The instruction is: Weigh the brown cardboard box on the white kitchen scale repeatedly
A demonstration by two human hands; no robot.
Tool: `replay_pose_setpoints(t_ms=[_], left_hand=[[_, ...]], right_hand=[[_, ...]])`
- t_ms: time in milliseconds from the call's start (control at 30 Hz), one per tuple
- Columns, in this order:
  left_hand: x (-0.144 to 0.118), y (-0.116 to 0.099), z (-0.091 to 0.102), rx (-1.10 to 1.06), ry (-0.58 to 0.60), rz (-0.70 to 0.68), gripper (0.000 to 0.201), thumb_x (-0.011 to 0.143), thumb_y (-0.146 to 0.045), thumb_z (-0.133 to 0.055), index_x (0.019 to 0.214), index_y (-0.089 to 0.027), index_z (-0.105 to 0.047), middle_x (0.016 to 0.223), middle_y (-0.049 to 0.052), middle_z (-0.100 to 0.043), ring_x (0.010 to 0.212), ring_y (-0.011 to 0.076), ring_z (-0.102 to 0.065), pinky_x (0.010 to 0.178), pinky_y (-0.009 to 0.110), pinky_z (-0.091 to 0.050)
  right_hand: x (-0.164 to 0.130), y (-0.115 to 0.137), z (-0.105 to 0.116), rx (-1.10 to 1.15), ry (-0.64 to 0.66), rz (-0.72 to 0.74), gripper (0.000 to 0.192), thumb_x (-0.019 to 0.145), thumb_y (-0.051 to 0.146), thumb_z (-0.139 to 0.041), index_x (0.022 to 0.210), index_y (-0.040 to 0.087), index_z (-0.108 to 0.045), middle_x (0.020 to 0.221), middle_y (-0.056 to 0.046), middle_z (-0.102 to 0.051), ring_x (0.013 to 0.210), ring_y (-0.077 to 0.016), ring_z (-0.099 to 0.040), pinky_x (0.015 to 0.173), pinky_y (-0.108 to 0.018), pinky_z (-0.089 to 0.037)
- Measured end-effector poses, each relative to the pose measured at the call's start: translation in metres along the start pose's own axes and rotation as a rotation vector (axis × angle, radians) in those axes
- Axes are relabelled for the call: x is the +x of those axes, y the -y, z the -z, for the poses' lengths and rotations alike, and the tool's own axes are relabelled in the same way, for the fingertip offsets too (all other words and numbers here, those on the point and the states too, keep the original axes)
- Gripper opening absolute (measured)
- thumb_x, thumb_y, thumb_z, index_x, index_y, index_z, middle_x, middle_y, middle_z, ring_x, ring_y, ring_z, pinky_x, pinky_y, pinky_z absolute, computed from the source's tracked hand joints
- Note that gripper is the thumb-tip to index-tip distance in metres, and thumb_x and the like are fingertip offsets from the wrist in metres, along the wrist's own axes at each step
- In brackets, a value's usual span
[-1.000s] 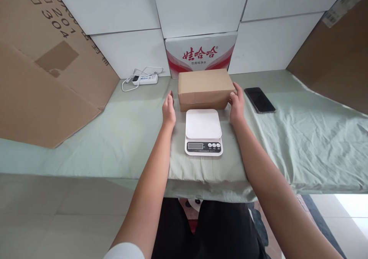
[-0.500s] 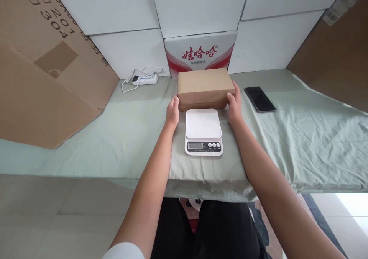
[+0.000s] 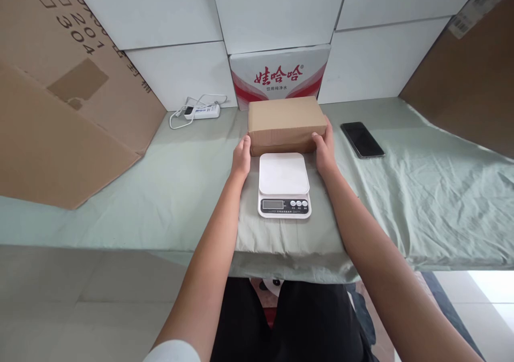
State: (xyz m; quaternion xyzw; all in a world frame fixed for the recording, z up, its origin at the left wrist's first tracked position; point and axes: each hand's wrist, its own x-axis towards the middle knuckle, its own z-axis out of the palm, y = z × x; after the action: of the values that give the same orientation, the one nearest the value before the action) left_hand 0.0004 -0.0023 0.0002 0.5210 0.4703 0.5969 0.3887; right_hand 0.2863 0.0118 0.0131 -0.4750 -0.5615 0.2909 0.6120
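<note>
A closed brown cardboard box (image 3: 286, 117) rests on the cloth, gripped at both ends. My left hand (image 3: 241, 157) presses against its left end, thumb up and the other fingers mostly hidden. At the right end, my right hand (image 3: 324, 146) wraps the corner, with the thumb on the front face and fingers along the side. Just in front of the box, between my forearms, lies a white kitchen scale (image 3: 284, 174). Nothing is on its square plate, and its small display (image 3: 272, 204) looks blank.
A black phone (image 3: 363, 140) lies to the right. A white power strip with a cable (image 3: 203, 110) is at the back left. Behind the box stands a red and white carton (image 3: 279, 78) against white panels. Large cardboard sheets (image 3: 80, 132) flank the green cloth (image 3: 160, 206).
My right thumb has slid a little left along the front of the box. The box, the scale and my left hand stay nearly where they were.
</note>
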Motion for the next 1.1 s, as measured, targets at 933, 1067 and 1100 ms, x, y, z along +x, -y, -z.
replay_pose_setpoints(t_ms=[933, 1067, 1100], left_hand=[[-0.125, -0.056, 0.016, -0.005, 0.016, -0.288, 0.087, 0.098, -0.092, -0.059, 0.142, -0.02, -0.078, 0.149, 0.021, -0.082, 0.144, 0.043, -0.076, 0.126, 0.057, -0.059], [-0.133, -0.056, 0.017, -0.016, 0.036, -0.238, 0.088, 0.098, -0.092, -0.061, 0.149, -0.021, -0.077, 0.152, 0.021, -0.081, 0.15, 0.0442, -0.073, 0.128, 0.059, -0.058], [-0.133, -0.056, 0.018, -0.018, 0.038, -0.227, 0.089, 0.098, -0.092, -0.061, 0.15, -0.022, -0.076, 0.153, 0.021, -0.081, 0.152, 0.0442, -0.072, 0.128, 0.059, -0.058]], right_hand=[[-0.114, 0.054, 0.032, -0.019, -0.094, 0.17, 0.09, 0.097, 0.087, -0.066, 0.174, 0.041, -0.056, 0.185, -0.009, -0.056, 0.181, -0.0389, -0.042, 0.153, -0.072, -0.017], [-0.121, 0.058, 0.033, -0.04, -0.1, 0.172, 0.086, 0.098, 0.086, -0.065, 0.172, 0.042, -0.058, 0.181, -0.01, -0.06, 0.179, -0.0401, -0.044, 0.152, -0.076, -0.018], [-0.122, 0.059, 0.033, -0.043, -0.104, 0.169, 0.086, 0.098, 0.086, -0.064, 0.172, 0.042, -0.058, 0.18, -0.011, -0.061, 0.177, -0.0407, -0.047, 0.152, -0.076, -0.019]])
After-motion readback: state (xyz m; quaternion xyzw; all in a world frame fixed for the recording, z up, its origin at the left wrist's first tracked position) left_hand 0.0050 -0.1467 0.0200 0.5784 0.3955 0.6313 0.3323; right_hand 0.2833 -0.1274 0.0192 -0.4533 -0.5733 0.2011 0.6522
